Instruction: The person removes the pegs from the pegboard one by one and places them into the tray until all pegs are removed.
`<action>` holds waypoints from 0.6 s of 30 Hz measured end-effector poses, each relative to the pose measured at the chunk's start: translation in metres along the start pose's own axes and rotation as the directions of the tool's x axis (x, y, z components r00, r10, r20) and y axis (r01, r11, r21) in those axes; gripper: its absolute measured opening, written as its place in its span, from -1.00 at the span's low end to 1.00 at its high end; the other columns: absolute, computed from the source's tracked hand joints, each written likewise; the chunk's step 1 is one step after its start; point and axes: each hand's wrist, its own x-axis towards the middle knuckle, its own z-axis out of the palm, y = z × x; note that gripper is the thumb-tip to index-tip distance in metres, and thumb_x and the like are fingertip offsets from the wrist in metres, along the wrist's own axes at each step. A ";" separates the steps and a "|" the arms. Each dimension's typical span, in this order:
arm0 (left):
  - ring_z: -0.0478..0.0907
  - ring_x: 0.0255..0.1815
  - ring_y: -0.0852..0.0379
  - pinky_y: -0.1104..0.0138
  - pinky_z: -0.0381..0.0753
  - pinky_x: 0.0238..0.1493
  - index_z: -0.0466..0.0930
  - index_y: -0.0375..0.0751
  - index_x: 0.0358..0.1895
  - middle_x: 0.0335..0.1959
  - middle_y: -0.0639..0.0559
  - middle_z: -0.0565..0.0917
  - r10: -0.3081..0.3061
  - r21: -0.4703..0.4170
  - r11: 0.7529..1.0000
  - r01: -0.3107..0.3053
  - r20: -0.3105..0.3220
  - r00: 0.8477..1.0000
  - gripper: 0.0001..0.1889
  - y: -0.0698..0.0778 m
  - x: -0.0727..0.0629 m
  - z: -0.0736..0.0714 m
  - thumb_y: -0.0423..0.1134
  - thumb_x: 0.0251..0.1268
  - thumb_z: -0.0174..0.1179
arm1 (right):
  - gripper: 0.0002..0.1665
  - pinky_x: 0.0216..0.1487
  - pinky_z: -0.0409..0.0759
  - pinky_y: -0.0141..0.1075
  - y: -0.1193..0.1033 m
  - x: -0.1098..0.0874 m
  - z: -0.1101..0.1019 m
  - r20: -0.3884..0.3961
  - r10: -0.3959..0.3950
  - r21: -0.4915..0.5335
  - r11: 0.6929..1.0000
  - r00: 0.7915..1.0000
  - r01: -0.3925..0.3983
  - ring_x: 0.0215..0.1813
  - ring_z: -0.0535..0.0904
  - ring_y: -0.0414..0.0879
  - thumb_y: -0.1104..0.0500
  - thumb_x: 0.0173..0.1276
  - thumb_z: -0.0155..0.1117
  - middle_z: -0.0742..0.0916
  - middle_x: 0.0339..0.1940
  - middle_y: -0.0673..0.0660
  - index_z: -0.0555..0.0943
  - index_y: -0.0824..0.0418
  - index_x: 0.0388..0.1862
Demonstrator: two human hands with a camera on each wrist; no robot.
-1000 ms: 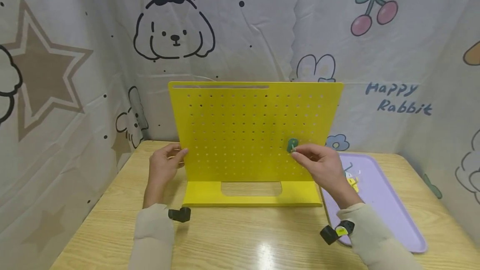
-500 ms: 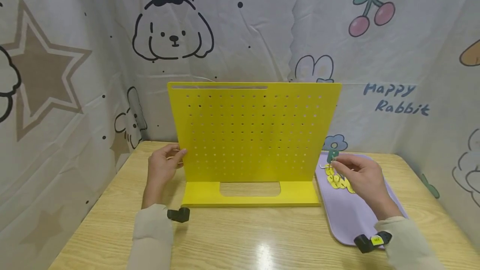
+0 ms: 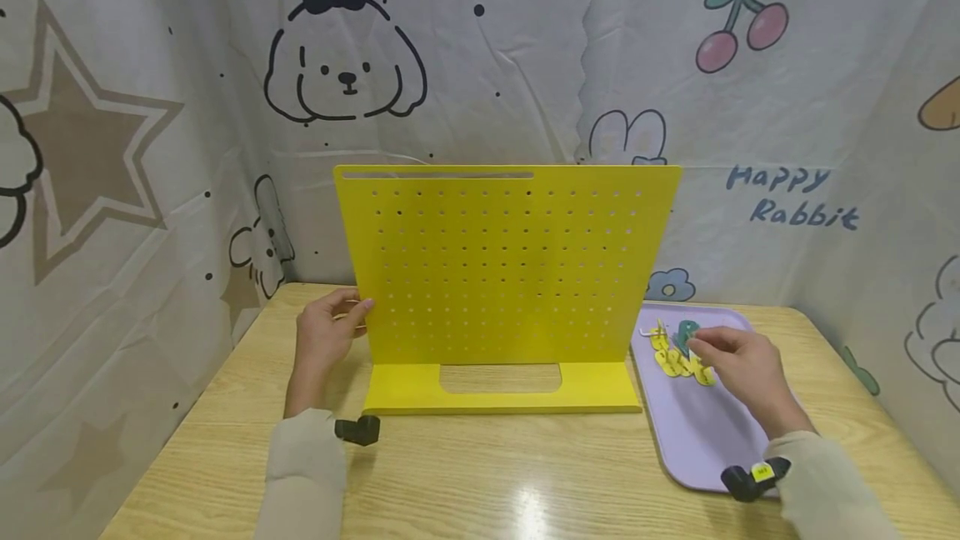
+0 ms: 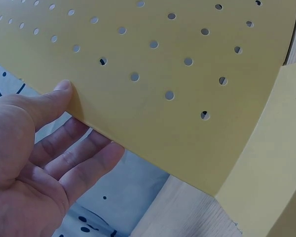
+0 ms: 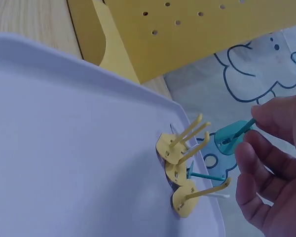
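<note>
A yellow pegboard [image 3: 495, 265] stands upright on its base. My left hand [image 3: 327, 330] holds its left edge, thumb on the front face and fingers behind; the left wrist view shows the thumb [image 4: 56, 101] against the board. My right hand [image 3: 742, 369] pinches a green pegboard hook [image 5: 234, 136] by its prong, the rounded backplate facing away from the fingers. That hook hangs over the far end of the lilac tray [image 3: 701, 440]. Several yellow hooks [image 5: 185, 197] lie clustered there, and another green hook [image 5: 204, 176] lies among them.
The tray stands right of the board on a wooden table [image 3: 480, 473]. White metal prongs [image 5: 218, 196] show among the yellow hooks. A printed curtain [image 3: 487, 65] hangs behind and at both sides.
My right hand has drawn the green hook away from the board's lower right and carried it right, over the tray. My left hand keeps its hold on the board's edge.
</note>
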 end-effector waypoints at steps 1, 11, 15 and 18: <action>0.67 -0.06 -0.15 0.31 0.76 -0.20 0.62 -0.33 0.12 -0.03 -0.26 0.67 0.003 -0.003 1.000 -0.003 0.001 1.000 -0.68 0.000 0.000 0.000 -0.21 0.43 0.26 | -0.39 -0.23 0.54 -0.22 0.002 0.001 0.000 0.011 0.009 -0.008 1.000 1.000 -0.009 -0.10 0.60 0.05 -0.16 0.47 0.23 0.71 0.01 0.28 0.63 0.34 0.16; 0.67 -0.06 -0.14 0.31 0.76 -0.20 0.62 -0.32 0.12 -0.03 -0.24 0.68 0.000 -0.008 1.000 0.000 0.005 1.000 -0.67 -0.001 0.001 0.000 -0.19 0.43 0.26 | -0.47 -0.32 0.61 -0.26 0.007 0.013 0.004 0.064 0.075 -0.058 0.996 0.995 -0.071 -0.17 0.66 0.08 0.01 0.46 0.27 0.65 0.07 0.44 0.61 0.45 0.13; 0.67 -0.07 -0.14 0.31 0.76 -0.19 0.62 -0.31 0.12 -0.03 -0.25 0.68 -0.003 -0.001 1.000 0.003 0.005 1.000 -0.67 -0.002 0.002 0.001 -0.18 0.43 0.26 | -0.51 -0.33 0.55 -0.26 0.011 0.016 0.008 0.046 0.065 -0.106 0.993 0.997 -0.060 -0.16 0.61 0.11 0.04 0.43 0.28 0.66 0.03 0.44 0.64 0.45 0.08; 0.68 -0.08 -0.14 0.30 0.76 -0.19 0.63 -0.31 0.10 -0.03 -0.25 0.68 -0.001 0.002 1.000 0.001 0.002 1.000 -0.68 -0.003 0.002 0.002 -0.18 0.43 0.26 | -0.54 -0.30 0.50 -0.22 0.012 0.018 0.011 0.032 0.053 -0.131 0.990 0.998 -0.049 -0.11 0.55 0.15 0.05 0.42 0.27 0.67 0.03 0.43 0.67 0.43 0.03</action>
